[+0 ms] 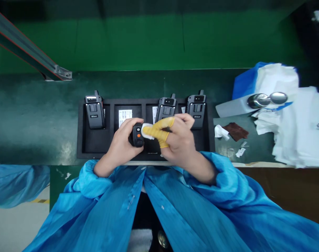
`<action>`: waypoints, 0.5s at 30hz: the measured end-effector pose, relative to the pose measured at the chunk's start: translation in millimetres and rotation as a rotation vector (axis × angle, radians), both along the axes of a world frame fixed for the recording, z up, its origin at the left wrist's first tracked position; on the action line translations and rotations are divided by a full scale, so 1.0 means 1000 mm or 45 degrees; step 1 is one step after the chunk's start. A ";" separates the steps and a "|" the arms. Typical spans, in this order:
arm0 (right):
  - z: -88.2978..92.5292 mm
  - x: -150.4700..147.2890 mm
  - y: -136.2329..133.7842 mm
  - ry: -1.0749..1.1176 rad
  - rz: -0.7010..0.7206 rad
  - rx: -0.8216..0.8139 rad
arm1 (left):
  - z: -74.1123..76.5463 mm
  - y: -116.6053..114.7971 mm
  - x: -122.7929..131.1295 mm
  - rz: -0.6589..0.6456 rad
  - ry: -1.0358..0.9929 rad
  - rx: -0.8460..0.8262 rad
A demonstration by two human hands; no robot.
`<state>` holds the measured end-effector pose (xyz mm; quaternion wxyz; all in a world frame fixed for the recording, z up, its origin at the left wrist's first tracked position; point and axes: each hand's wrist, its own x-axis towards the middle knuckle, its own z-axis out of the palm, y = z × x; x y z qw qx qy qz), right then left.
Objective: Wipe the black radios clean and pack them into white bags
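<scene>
Now, your left hand [120,140] is clenched around a black handheld radio [137,137] with an orange button, holding it above the near edge of a black compartment tray [80,133]. Your right hand [181,140] pinches a white wipe [147,131] against the radio's upper side, with yellow finger cots [159,130] on the fingers pressing it. Three more black Riton radios stand in the tray at about 12 o'clock: one [94,110] in the left compartment, two [166,109] [196,109] side by side on the right, and a white printed card [125,116] sits in the compartment between. Your bench is a dark green worktop [39,119], scuffed and shiny, with a green wall panel [122,45] behind it and a metal rail [25,42] slanting in at 10 o'clock. At 2 to 3 o'clock lie a heap of white wipes [298,129], a blue sheet [245,84], two polished metal objects [267,100], and a brown cloth [235,131]. Your blue smock sleeves [91,182] fill 6 o'clock, another blue sleeve [18,185] shows at 8 o'clock, and a grey floor [18,227] lies beyond it.
</scene>
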<state>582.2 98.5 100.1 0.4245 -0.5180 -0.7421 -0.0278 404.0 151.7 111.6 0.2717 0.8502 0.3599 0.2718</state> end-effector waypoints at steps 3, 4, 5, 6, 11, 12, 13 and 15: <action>0.000 0.001 0.002 -0.010 -0.130 0.028 | 0.000 -0.001 0.001 0.019 0.005 0.013; 0.001 0.000 0.003 -0.039 -0.137 0.046 | 0.000 -0.001 0.001 0.018 -0.002 0.015; 0.001 -0.003 0.005 -0.075 -0.129 0.071 | 0.001 -0.001 0.002 0.013 -0.009 0.011; 0.001 -0.007 0.005 -0.112 -0.117 0.101 | 0.001 -0.001 0.002 0.009 -0.014 0.002; 0.003 -0.022 0.002 -0.290 -0.178 0.207 | 0.000 -0.002 0.002 0.017 -0.017 -0.031; 0.003 -0.023 -0.001 -0.302 -0.199 0.215 | -0.001 -0.003 0.003 0.026 -0.022 -0.026; 0.004 -0.025 -0.003 -0.305 -0.216 0.214 | -0.001 -0.004 0.003 0.034 -0.027 -0.020; 0.005 -0.027 -0.009 -0.279 -0.247 0.192 | -0.003 -0.006 0.004 0.041 -0.034 -0.011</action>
